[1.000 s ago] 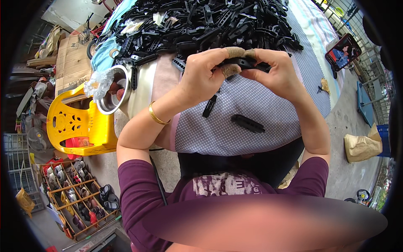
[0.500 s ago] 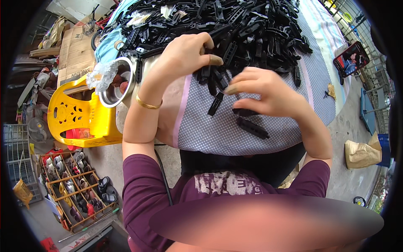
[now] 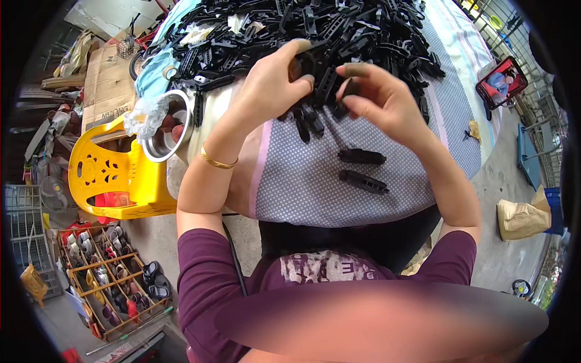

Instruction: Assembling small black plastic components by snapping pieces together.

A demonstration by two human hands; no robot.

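A large heap of slim black plastic parts (image 3: 248,51) covers the far side of the table. My left hand (image 3: 275,81) is at the heap's near edge, thumb and forefinger curled around a black part that blends into the pile behind. To its right, my right hand (image 3: 384,103) is raised over the near edge, pinching a small dark part (image 3: 346,97), its shape blurred. Two black parts lie one behind the other on the dotted cloth: a farther one (image 3: 362,156) and a nearer one (image 3: 364,181). A few more parts (image 3: 307,123) rest below my left hand.
A dotted grey cloth (image 3: 296,190) covers the table. At left stand a metal bowl (image 3: 186,130) with reddish round fruit and crumpled plastic, and a yellow chair (image 3: 115,202). A phone (image 3: 502,83) stands at the right edge. A wooden shoe rack (image 3: 109,278) is on the floor.
My right hand has moved up and away toward the heap. The farther loose part now lies uncovered on the cloth. One part near the left hand has left the cloth. My left hand shifted slightly.
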